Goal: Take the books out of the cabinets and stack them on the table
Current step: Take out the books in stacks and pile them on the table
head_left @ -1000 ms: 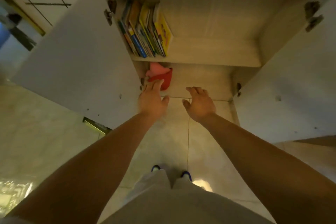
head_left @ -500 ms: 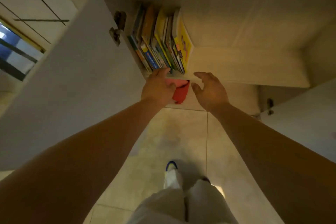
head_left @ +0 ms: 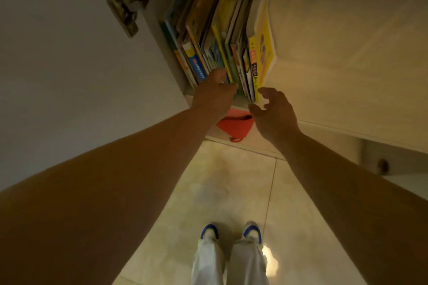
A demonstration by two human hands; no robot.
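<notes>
Several colourful thin books (head_left: 222, 37) stand leaning in a row at the left end of a pale wooden cabinet shelf (head_left: 335, 81). My left hand (head_left: 214, 97) reaches up to the lower spines of the middle books, its fingertips touching them. Just to the right, my right hand (head_left: 273, 113) hovers with loosely curved fingers and thumb spread, close to the outermost yellow book (head_left: 262, 51) but holding nothing. No table is in view.
The open left cabinet door (head_left: 81, 53) with its metal hinge (head_left: 129, 7) stands close beside my left arm. A red pouch (head_left: 234, 124) lies on the lower shelf under my hands. Below are a tiled floor (head_left: 220, 192) and my two shoes.
I have stepped closer to the cabinet. Both hands rose from the lower shelf's level to the foot of the book row; the left now touches the spines.
</notes>
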